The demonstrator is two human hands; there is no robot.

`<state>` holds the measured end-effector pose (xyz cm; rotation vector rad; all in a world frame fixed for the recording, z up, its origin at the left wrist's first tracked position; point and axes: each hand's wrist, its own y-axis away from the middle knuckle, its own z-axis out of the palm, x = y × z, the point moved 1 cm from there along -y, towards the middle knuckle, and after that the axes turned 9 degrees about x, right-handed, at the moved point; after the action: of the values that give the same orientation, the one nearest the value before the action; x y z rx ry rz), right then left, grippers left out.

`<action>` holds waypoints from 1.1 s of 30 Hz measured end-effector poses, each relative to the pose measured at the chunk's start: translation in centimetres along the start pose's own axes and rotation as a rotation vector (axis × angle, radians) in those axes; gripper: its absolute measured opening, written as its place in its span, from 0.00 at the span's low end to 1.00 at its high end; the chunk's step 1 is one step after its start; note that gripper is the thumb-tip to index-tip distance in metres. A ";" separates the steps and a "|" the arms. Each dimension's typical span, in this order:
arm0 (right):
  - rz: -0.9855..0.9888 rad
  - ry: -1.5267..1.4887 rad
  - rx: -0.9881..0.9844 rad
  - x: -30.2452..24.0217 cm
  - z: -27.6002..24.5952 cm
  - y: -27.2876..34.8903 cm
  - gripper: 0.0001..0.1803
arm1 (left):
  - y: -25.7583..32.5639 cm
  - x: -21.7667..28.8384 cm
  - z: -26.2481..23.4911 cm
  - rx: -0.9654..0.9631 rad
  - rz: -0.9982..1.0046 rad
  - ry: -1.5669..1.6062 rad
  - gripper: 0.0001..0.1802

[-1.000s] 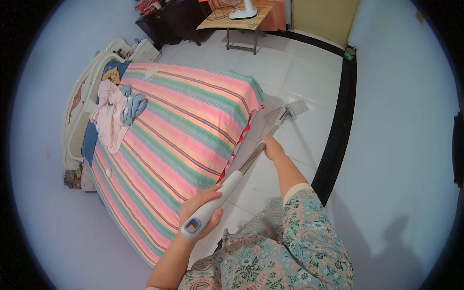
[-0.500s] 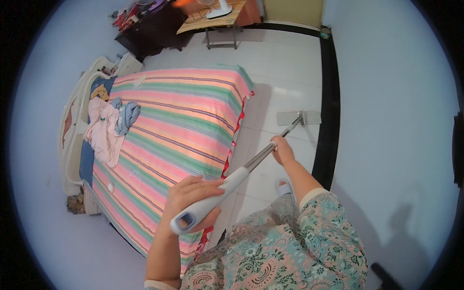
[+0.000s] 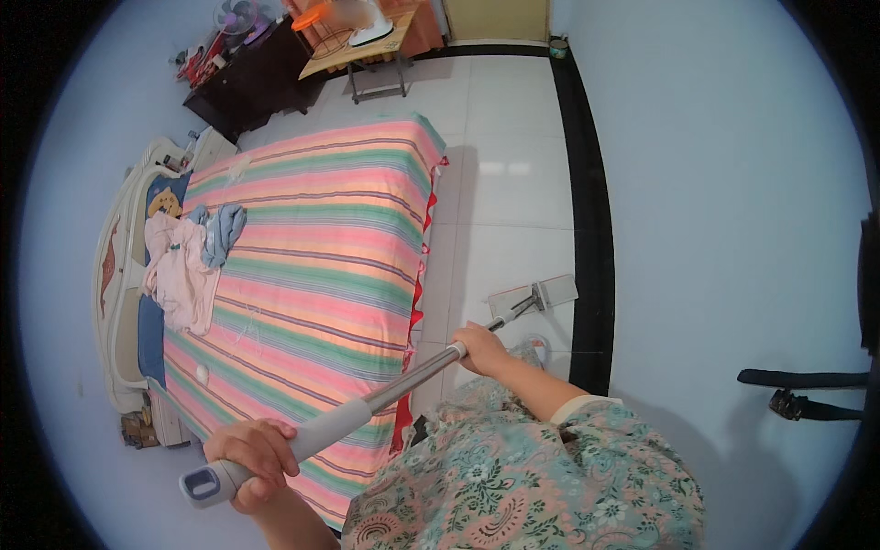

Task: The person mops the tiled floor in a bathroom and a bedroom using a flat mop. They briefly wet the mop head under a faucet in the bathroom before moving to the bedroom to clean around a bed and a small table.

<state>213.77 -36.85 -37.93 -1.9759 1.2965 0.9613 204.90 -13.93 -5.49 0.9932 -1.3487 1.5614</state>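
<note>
A flat mop (image 3: 403, 383) slants across the view, its pole running from the lower left toward the right. Around the thick light-grey grip near the pole's end, my left hand (image 3: 253, 458) is closed. Farther down, my right hand (image 3: 480, 349) wraps the metal pole at a pale collar. The flat rectangular mop head (image 3: 558, 290) lies on the white tiled floor (image 3: 513, 197), close to the black border strip along the right wall. A slippered foot (image 3: 539, 346) shows partly just behind the mop head.
On the left stands a bed (image 3: 321, 247) with a striped cover; a pink garment (image 3: 179, 275) and a blue-grey cloth (image 3: 223, 234) lie on it. Far off are a folding wooden table (image 3: 362, 60) and a dark cabinet (image 3: 243, 87). A pale blue wall (image 3: 715, 211) bounds the right.
The mop head has come nearer to me over the floor. Both hands, still gripping the pole, have moved left and lower in the view. The view has shifted too.
</note>
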 end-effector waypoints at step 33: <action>0.325 -0.045 0.860 27.6 -24.4 -10.7 0.13 | -24.0 -14.2 33.5 -0.715 0.048 -0.013 0.04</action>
<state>237.23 -66.16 -45.72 -1.0993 1.6651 0.4385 233.95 -46.44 -6.84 0.5223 -1.7632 0.9673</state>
